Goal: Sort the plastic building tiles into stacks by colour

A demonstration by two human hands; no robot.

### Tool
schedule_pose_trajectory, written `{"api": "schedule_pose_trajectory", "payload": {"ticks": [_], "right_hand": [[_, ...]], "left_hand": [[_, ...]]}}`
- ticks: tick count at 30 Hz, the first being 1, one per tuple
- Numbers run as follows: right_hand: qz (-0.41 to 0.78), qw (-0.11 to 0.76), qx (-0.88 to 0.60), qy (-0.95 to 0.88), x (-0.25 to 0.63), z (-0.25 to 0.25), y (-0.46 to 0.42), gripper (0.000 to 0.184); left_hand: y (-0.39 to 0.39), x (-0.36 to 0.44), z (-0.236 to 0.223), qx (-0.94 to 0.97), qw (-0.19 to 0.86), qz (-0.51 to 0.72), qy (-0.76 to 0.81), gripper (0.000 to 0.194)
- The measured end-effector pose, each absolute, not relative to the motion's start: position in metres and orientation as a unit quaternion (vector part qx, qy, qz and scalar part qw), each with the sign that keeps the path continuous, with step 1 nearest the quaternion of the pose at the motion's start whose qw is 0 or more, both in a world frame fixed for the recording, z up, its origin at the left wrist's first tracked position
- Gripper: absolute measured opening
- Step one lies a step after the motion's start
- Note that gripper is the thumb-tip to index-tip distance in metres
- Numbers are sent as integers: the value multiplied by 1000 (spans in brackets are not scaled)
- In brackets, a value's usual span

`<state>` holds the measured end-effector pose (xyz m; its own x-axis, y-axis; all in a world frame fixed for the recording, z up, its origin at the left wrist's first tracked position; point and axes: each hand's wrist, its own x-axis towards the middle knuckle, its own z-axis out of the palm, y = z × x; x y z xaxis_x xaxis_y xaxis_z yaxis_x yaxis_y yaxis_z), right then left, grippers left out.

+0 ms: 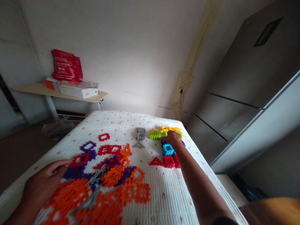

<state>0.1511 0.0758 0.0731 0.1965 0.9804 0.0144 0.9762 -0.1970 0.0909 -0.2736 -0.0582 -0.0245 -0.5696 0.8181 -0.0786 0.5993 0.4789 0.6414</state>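
Observation:
At the left of the loose pile, my left hand [44, 179] pinches the edge of a red square interlocking building piece [79, 160], above some purple pieces [75, 172]. Across the bed, my right hand [173, 137] is closed and reaches down among the sorted pieces; its fingertips are mostly hidden, so what they grip cannot be seen. Light green pieces [157, 134] stand stacked beside its fingers. Yellow pieces [172, 128] lie just behind it. Nearer to me, under the right forearm, are blue square pieces [167, 149] and red square pieces [168, 162].
Orange pieces [112, 176] with purple, red and grey ones mixed in spread over the white quilted bed cover [150, 200]. Grey pieces [140, 133] lie mid-bed, beyond a red triangle [156, 161]. A side table [28, 88] holds boxes and a red bag [67, 65]. A grey cabinet [234, 87] stands right.

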Motion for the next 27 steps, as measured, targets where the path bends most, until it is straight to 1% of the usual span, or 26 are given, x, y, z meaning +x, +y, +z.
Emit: {"api": "schedule_pose_trajectory", "payload": {"ticks": [4,8,15,19,27], "right_hand": [[63,3,772,632,148,86,71,39],[71,-28,737,671,129,93,60,34],[-3,-58,593,803,58,72,29,19],[-55,-59,503,860,12,55,19,20],[-71,-44,394,915,-85,37,32,33]], "left_hand": [[-58,-273,-27,426,172,319,829,33],[-60,-271,-29,441,155,339,816,33],[-62,-271,-35,476,142,409,765,31],[-61,-272,-39,476,135,432,754,31],[-60,-277,-46,480,137,440,746,32]]}}
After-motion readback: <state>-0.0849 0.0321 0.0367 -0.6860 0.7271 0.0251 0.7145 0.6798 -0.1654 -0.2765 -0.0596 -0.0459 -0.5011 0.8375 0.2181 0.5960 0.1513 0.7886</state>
